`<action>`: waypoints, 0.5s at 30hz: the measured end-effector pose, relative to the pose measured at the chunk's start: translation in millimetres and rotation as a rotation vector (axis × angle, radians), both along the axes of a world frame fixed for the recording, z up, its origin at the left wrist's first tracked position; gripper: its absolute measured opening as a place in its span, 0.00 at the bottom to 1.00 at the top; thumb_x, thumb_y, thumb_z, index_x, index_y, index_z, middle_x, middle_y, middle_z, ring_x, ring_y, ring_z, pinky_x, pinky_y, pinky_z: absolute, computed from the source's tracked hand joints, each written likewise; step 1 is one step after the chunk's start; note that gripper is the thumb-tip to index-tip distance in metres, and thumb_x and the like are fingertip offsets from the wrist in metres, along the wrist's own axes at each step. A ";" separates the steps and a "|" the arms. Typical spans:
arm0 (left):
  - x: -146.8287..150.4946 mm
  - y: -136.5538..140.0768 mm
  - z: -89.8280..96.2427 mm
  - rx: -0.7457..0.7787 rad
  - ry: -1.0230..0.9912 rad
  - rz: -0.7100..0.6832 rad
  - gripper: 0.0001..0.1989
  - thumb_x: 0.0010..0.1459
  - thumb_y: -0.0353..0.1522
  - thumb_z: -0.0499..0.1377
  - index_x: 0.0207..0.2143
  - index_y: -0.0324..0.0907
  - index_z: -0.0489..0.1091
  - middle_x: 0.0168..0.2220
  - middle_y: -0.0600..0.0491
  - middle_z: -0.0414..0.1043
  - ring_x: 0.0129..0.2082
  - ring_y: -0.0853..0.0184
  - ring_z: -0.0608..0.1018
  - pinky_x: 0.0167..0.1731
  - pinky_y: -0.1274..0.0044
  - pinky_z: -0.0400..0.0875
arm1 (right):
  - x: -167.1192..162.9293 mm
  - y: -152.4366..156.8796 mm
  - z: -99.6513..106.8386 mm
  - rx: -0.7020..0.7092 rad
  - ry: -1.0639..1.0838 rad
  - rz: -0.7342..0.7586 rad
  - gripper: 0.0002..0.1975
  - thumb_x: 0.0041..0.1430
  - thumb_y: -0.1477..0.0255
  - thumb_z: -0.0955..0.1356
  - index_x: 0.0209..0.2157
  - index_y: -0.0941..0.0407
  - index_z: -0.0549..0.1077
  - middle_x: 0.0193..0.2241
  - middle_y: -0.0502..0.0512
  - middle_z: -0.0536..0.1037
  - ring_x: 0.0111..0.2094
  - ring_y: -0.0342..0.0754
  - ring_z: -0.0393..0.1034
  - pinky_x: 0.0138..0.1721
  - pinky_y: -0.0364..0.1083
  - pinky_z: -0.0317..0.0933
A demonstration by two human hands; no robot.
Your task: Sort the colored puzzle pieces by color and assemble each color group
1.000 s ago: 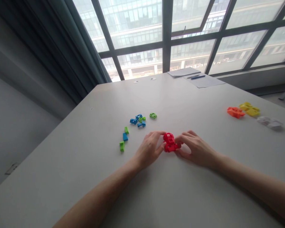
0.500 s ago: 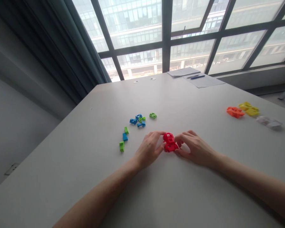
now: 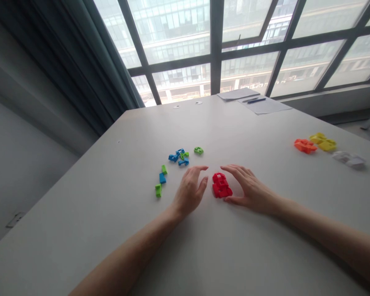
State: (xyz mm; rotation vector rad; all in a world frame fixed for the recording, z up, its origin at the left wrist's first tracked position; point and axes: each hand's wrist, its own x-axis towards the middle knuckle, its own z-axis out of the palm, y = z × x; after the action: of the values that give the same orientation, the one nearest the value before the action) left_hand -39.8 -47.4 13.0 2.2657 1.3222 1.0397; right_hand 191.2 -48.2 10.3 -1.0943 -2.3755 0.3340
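A small group of red plastic pieces [image 3: 221, 186] lies on the white table [image 3: 249, 255] between my hands. To its left is my left hand [image 3: 191, 187], thumb and fingers apart, holding nothing and not touching the red pieces. On the other side my right hand [image 3: 248, 187] is open as well, its fingers curved around the right of the red pieces and the thumb close to their near edge; whether the thumb touches them I cannot tell. Left of my left hand, a blue block [image 3: 162, 178] lies between two green blocks [image 3: 158, 190].
Several blue and green pieces [image 3: 183, 162] lie beyond my left hand, with a single green piece [image 3: 198, 150] beside them. At the right are orange pieces [image 3: 305, 146], yellow pieces [image 3: 327, 144] and white pieces [image 3: 349, 159]. Papers [image 3: 265, 107] with pens [image 3: 255, 100] lie at the far edge.
Both hands have let go of the red pieces. My left hand has drawn back to the left, and my right hand's fingers have opened wider. The red pieces stay nearly in place.
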 end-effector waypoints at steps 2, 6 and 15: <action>-2.6 4.3 -2.0 0.006 -0.033 0.064 0.11 0.64 0.28 0.50 0.48 0.41 0.65 0.48 0.47 0.71 0.51 0.61 0.72 0.54 0.66 0.66 | 0.7 2.2 -0.1 -0.064 0.009 -0.002 0.38 0.55 0.58 0.70 0.63 0.49 0.52 0.59 0.62 0.66 0.61 0.59 0.58 0.56 0.61 0.56; -10.5 14.7 -3.7 -0.001 -0.026 0.131 0.10 0.61 0.25 0.52 0.44 0.41 0.68 0.44 0.48 0.72 0.49 0.61 0.73 0.52 0.66 0.67 | 4.4 6.4 0.8 -0.190 0.020 -0.022 0.41 0.53 0.56 0.70 0.64 0.49 0.51 0.59 0.61 0.67 0.60 0.59 0.60 0.56 0.61 0.57; -17.8 20.2 -3.7 0.046 0.107 0.050 0.10 0.58 0.23 0.53 0.39 0.41 0.70 0.40 0.49 0.74 0.45 0.60 0.73 0.50 0.66 0.68 | 10.7 7.3 0.1 -0.186 -0.070 0.015 0.42 0.50 0.57 0.71 0.64 0.48 0.54 0.61 0.61 0.65 0.61 0.61 0.58 0.57 0.62 0.55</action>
State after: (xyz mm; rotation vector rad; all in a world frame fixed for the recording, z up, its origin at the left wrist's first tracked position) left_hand -57.6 -27.2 9.3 2.3633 1.4175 0.9867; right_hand 201.9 -40.9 10.3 -1.1888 -2.4540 0.5401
